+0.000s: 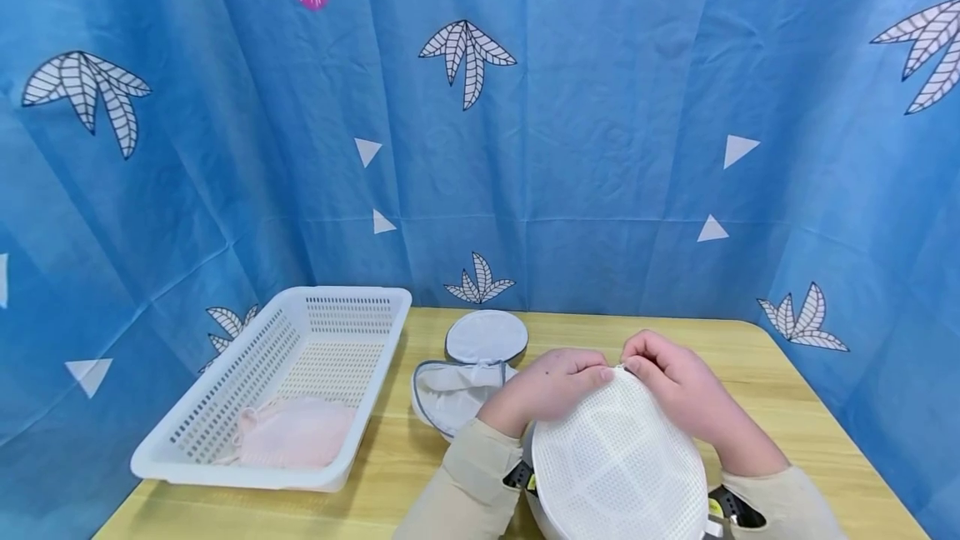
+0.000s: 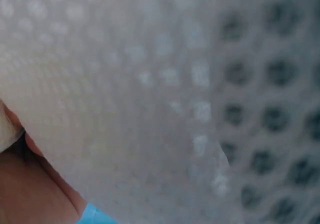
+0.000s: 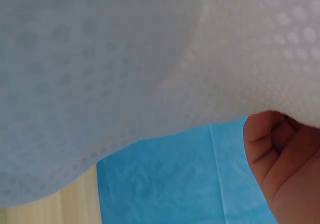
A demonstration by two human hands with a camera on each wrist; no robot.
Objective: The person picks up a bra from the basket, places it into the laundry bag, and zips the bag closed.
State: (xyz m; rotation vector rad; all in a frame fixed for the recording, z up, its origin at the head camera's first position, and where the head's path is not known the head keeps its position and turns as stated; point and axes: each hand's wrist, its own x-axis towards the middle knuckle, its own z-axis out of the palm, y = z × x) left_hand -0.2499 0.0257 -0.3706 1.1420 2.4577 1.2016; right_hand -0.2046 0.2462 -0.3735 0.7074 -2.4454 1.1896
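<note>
A white mesh laundry bag [image 1: 622,461] stands upright near the front of the table, its rounded top facing me. My left hand [image 1: 558,386] pinches the bag's far upper edge between thumb and fingers. Close beside it my right hand [image 1: 671,382] pinches the same edge, fingers curled. What lies right between the fingertips is too small to make out. In the left wrist view the mesh [image 2: 125,84] fills most of the picture, hiding the fingertips. The right wrist view shows curled fingers [image 3: 265,139] at the edge of the cloth.
To the left stands a white plastic basket [image 1: 360,432] with a pale pink garment [image 1: 300,432] inside. A second white mesh bag [image 1: 450,394] with dark trim lies behind my left forearm, its round lid [image 1: 487,336] folded back. A blue patterned curtain [image 1: 585,148] hangs behind the wooden table [image 1: 817,440].
</note>
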